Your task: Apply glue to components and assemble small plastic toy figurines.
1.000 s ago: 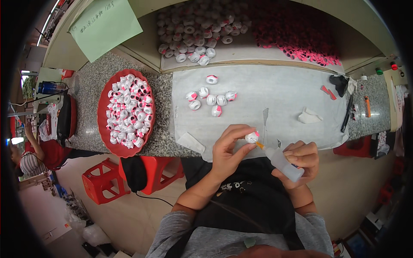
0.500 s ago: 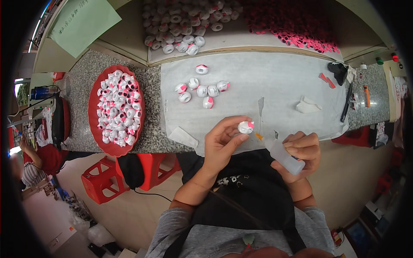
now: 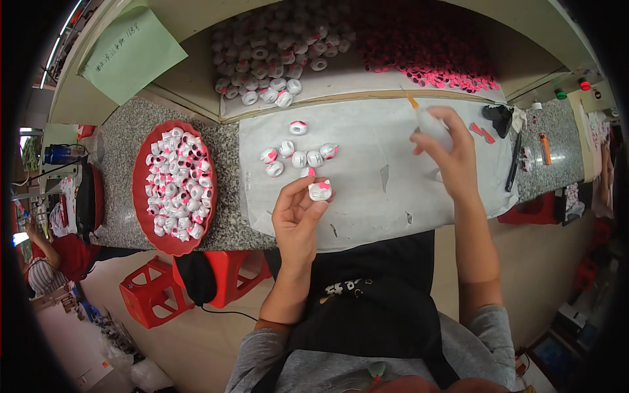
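My left hand point(image 3: 298, 216) pinches a small white ring-shaped piece with a pink patch point(image 3: 320, 190) just above the white sheet point(image 3: 373, 196) on the bench. My right hand point(image 3: 452, 154) is raised over the sheet's right half and grips a small translucent squeeze bottle point(image 3: 429, 122) whose thin orange nozzle points up and away. Several more white-and-pink pieces point(image 3: 298, 156) lie in a loose group on the sheet, beyond my left hand.
A red oval tray point(image 3: 143, 209) full of white-and-pink pieces sits at the left. Behind the sheet, a bin holds a heap of white pieces point(image 3: 268, 59) and a heap of pink bits point(image 3: 426, 52). A green paper point(image 3: 131, 56) lies far left. Tools point(image 3: 514, 160) lie at the right. Red stools point(image 3: 154, 295) stand below.
My right hand has lifted the bottle up and away to the right, off the piece. My left hand has stayed near the bench edge with the piece.
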A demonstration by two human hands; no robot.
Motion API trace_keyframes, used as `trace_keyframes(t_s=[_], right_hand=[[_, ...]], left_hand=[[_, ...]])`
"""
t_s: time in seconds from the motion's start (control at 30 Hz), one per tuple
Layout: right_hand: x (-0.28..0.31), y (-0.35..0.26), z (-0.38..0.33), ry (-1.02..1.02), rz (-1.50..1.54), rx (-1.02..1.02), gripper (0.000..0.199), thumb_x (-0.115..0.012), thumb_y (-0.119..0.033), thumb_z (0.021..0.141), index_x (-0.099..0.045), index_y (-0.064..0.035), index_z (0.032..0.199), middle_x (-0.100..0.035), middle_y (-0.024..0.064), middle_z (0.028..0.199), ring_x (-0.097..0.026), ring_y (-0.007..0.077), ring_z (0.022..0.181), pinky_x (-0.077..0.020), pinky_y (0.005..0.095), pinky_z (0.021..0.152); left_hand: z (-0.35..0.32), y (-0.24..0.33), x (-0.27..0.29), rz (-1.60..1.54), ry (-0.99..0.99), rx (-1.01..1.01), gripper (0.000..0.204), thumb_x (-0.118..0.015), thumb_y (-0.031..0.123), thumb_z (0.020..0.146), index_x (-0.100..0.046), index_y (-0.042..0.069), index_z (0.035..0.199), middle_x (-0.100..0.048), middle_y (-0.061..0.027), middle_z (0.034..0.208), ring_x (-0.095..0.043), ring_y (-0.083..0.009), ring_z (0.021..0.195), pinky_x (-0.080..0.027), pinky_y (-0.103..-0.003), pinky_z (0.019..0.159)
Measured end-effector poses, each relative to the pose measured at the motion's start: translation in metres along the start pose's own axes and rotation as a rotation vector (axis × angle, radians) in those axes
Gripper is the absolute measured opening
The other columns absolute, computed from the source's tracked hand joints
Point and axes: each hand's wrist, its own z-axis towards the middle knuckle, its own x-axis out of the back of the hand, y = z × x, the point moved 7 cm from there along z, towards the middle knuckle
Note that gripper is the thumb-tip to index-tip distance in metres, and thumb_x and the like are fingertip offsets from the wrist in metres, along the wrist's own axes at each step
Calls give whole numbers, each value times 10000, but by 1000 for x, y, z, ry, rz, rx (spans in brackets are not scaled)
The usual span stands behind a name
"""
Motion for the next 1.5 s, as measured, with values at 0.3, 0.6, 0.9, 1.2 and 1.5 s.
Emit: trace_keyframes(t_s=[0.3,0.6,0.9,1.2,1.5], right_hand=[[-28,30,99,-71,-1046,248,172,-575,-91,663,-509,-3,795,-507,172,724,-493,335,632,-406,369,569],[-29,-4,16,-163,-432,266,87,-543,-14,689,-528,5,773,-529,51,683,-482,104,583,-385,235,526],[-35,24,-64,-139,287,-233,95,-549,59,659,-524,36,748,-530,87,691,-493,117,554,-391,208,490],[-47,22,-77,-177,544,-300,85,-566,46,661,-516,32,728,-529,115,694,-513,150,564,-430,239,512],[-52,24,-78,-178,513,-304,62,-551,45,676,-515,25,723,-520,100,701,-504,136,567,-423,231,507]], left_hand=[[-5,-1,-2,-25,-40,-19,319,-494,-95,705,-423,-31,1009,-495,-150,997,-491,-173,921,-399,-274,792],[-2,-9,-4,-55,-66,50,330,-521,-45,703,-428,-16,1019,-504,-143,987,-518,-197,880,-411,-343,796],[-5,-15,-23,36,-130,38,324,-513,-79,698,-425,-24,1004,-490,-156,1003,-503,-192,913,-416,-316,794],[-14,-5,-36,395,-205,-211,292,-525,-92,686,-483,-22,967,-490,-139,998,-489,-187,916,-411,-261,752],[-18,5,-46,656,-267,-321,281,-540,-103,657,-515,-27,926,-501,-145,974,-489,-189,910,-421,-253,729]])
